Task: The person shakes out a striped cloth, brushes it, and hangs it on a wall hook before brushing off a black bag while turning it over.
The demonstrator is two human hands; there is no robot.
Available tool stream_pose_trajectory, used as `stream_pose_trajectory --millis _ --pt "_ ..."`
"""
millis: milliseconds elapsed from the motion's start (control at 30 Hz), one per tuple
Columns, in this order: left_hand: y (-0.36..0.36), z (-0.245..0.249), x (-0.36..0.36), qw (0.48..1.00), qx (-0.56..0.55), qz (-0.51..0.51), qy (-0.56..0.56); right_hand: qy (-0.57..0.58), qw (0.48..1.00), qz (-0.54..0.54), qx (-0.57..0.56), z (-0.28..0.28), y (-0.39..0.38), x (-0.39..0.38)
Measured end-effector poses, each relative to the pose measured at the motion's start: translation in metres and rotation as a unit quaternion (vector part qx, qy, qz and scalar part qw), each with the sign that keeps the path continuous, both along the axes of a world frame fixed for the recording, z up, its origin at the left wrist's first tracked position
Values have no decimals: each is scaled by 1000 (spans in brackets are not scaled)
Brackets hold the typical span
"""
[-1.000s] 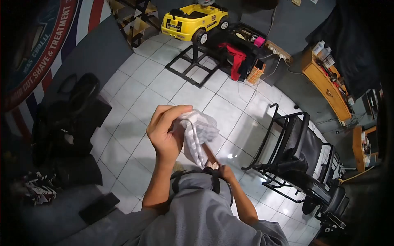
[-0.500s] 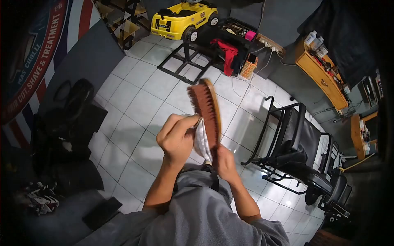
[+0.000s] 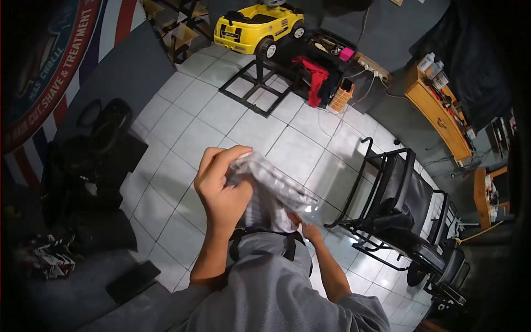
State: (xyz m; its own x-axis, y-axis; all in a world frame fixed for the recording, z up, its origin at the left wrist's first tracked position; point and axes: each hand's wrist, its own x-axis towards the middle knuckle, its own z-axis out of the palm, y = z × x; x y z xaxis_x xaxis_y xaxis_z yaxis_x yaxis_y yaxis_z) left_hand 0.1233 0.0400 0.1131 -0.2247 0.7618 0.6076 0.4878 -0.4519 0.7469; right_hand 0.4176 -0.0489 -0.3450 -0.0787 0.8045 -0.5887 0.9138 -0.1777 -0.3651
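Note:
My left hand (image 3: 223, 185) is raised in the middle, closed on the upper edge of a white-and-grey checked cloth (image 3: 274, 185). The cloth hangs in folds toward the lower right and looks smeared by motion. Lower down, my right hand (image 3: 311, 231) is closed beside the cloth's bottom corner. Half a second ago it held a wooden-backed brush with reddish-brown bristles; the cloth now covers nearly all of that brush, with only a small brown bit visible by the fingers.
A black barber chair (image 3: 404, 193) stands on the tiled floor (image 3: 202, 130) to the right. Ahead are a yellow toy car (image 3: 257, 33), a black metal frame (image 3: 257, 91) and a red cloth (image 3: 315, 80). A wooden drawer unit (image 3: 440, 119) holding bottles is at the wall.
My left hand has moved slightly left, drawing the cloth out wide. My right hand has dropped lower and slightly right, and the brush has gone from plain view behind the cloth.

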Motion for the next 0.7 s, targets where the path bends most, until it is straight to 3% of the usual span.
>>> stream_pose_trajectory --millis 33,67,133,167,233,267,367,400,467,533,567,633,700 --pt "1 2 1 999 -30 -18 4 41 997 -30 53 19 12 -3" --pt "0 4 3 997 -62 -35 7 159 979 -121 32 72 26 -16" --pt "-2 10 10 994 -74 -66 40 400 882 -246 -21 181 53 -40" --pt "-4 10 13 992 -79 -81 55 520 806 -279 -51 223 62 -50" --pt "-3 5 18 990 -68 -110 63 615 722 -315 -35 304 56 -72" --pt "-1 1 18 990 -54 -112 66 637 692 -339 -33 323 53 -79" --pt "1 -4 18 992 -7 -101 75 688 701 -182 -60 309 48 -84" --pt "-1 -1 19 993 13 -85 77 615 778 -102 -71 297 56 -85" --pt "-3 3 18 994 54 -51 78 527 840 -92 -95 251 60 -92" --pt "-2 5 14 992 98 -14 77 364 931 -14 20 180 58 -86" --pt "-3 2 12 993 95 8 74 274 958 24 77 136 51 -78" --pt "-4 0 8 993 96 11 69 82 988 112 69 26 26 -49" --pt "-4 -1 4 994 89 23 66 14 996 82 -21 12 6 -30"
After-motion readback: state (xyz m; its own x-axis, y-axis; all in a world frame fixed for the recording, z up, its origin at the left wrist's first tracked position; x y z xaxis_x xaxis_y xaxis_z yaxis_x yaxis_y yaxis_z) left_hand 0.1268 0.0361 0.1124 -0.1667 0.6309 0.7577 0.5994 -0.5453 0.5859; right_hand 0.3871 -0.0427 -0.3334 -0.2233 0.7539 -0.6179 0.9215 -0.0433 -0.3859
